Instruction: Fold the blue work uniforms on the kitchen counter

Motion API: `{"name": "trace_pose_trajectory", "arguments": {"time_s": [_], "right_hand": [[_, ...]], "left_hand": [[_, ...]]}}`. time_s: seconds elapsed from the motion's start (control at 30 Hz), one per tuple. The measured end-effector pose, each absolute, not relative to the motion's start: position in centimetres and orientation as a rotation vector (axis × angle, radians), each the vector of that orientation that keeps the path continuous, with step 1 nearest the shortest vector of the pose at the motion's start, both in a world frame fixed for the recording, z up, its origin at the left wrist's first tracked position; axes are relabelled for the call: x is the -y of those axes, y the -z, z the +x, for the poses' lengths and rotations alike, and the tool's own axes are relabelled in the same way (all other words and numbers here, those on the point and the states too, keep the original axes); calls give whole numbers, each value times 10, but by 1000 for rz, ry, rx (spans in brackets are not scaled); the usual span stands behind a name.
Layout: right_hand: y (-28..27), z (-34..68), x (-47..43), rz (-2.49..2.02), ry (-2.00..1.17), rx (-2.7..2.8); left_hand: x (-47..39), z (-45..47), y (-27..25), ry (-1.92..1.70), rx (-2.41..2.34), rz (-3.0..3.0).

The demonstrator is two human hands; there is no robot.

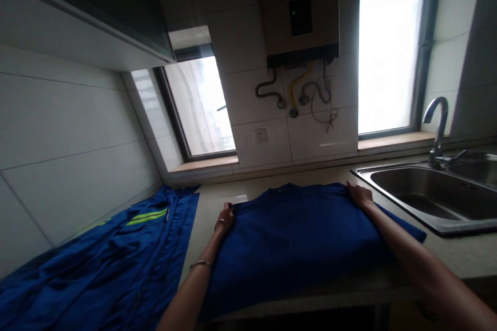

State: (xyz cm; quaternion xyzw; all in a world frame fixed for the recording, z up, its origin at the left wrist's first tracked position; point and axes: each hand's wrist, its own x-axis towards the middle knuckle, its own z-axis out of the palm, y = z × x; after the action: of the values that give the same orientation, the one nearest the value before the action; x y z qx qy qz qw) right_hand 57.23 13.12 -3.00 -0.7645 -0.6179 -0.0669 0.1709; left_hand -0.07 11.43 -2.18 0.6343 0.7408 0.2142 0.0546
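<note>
Pale stone formed the kitchen surface (217,201), and on it a folded blue garment (295,238) lay spread flat before the person. Left hand (225,216) pinched its far left corner, grip closed on cloth; right hand (360,194) pressed flat on the far right corner, fingers spread. Another blue garment with yellow-green stripes (116,264) lay left; a steel sink (435,199) sat right.
</note>
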Motion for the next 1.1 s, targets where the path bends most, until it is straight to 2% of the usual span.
{"name": "trace_pose_trajectory", "arguments": {"time_s": [0.2, 0.3, 0.4, 0.53, 0.6, 0.7, 0.83, 1.1], "right_hand": [[37, 573, -133, -2244, 12, 1716], [24, 553, -127, -2164, 97, 1731], [4, 500, -111, -1889, 195, 1878], [-20, 406, -72, -1350, 72, 2245], [-23, 374, -54, -1064, 1, 2417], [-11, 364, -40, -857, -83, 2608], [14, 399, -54, -1054, -219, 2680], [31, 469, -108, -1368, -171, 2606]], "left_hand": [[-105, 6, 18, -567, -2286, 1956], [-98, 14, 10, -522, -2353, 2034], [-95, 41, -8, -501, -2397, 2266], [-77, 121, -29, -424, -2217, 2471], [-53, 162, -27, -235, -2024, 2534], [-10, 194, -8, -168, -1608, 2648], [16, 171, 18, -207, -1377, 2630], [-45, 65, 17, -133, -2005, 2294]]}}
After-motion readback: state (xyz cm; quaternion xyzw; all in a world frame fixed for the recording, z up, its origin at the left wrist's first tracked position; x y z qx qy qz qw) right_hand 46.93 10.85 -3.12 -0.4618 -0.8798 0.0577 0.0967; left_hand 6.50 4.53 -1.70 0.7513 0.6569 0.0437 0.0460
